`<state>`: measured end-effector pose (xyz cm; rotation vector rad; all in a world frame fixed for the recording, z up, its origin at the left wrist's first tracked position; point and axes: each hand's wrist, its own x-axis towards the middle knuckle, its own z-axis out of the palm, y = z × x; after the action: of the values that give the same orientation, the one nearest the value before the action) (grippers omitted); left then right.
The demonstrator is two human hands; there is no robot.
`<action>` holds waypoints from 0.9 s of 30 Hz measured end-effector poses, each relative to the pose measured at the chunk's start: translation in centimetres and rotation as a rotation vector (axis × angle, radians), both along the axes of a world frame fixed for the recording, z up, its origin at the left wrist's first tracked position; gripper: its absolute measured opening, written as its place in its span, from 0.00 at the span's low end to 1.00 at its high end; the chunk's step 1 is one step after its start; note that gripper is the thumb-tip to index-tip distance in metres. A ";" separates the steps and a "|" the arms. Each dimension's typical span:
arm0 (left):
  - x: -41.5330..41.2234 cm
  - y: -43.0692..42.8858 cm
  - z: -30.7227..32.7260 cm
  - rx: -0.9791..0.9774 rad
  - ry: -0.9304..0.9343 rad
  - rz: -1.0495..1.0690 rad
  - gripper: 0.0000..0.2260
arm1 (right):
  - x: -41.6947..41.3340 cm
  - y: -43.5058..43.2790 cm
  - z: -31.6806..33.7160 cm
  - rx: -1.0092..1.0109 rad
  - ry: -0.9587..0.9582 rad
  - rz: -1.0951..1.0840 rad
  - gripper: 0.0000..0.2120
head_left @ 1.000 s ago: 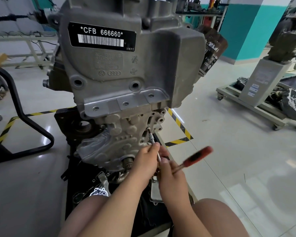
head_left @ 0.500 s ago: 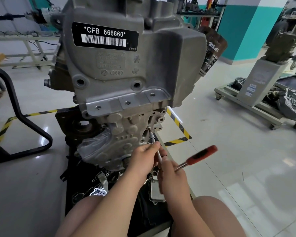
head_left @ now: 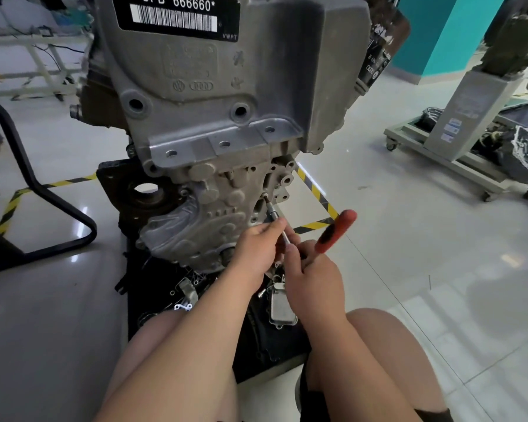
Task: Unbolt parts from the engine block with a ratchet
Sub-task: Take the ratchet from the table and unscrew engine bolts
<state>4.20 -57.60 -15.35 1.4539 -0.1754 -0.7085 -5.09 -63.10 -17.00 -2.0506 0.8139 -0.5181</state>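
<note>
Grey cast metal made up the engine block [head_left: 226, 86], which stood upright on a black base [head_left: 265, 354] on the floor, in front of the person's knees. The ratchet [head_left: 336, 228] had a red handle and was joined to a thin extension bar [head_left: 272, 210]. The tip of the bar sat on a bolt [head_left: 265, 195] low on the right side of the block face. The left hand [head_left: 256, 248] pinched the bar with thumb and fingers. The right hand [head_left: 313, 278] was closed around the ratchet near its head, with the handle pointing up and to the right. To do this step well, it seemed best to hold the bar straight in line with the bolt, so the tip would not slip off, and to swing the handle in short, even strokes. The left hand should only guide the bar, not bend it. A loose metal part [head_left: 282, 306] lay on the base under the hands, so a dropped bolt could get lost there.
</note>
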 end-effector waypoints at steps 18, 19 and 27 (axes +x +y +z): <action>-0.6 -0.5 -0.7 -0.069 0.024 0.050 0.14 | 0.7 0.0 0.1 1.388 -0.368 0.038 0.17; -0.6 -0.5 -0.7 -0.072 0.030 0.054 0.14 | 0.6 0.0 0.1 1.181 -0.335 0.004 0.18; -0.5 -0.1 -0.3 -0.112 0.054 0.005 0.14 | -0.1 -0.8 0.3 -0.085 0.002 0.037 0.07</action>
<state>3.70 -57.74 -15.62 1.3270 -0.1668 -0.7223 -5.17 -63.85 -16.75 -2.1402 0.7654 -0.5388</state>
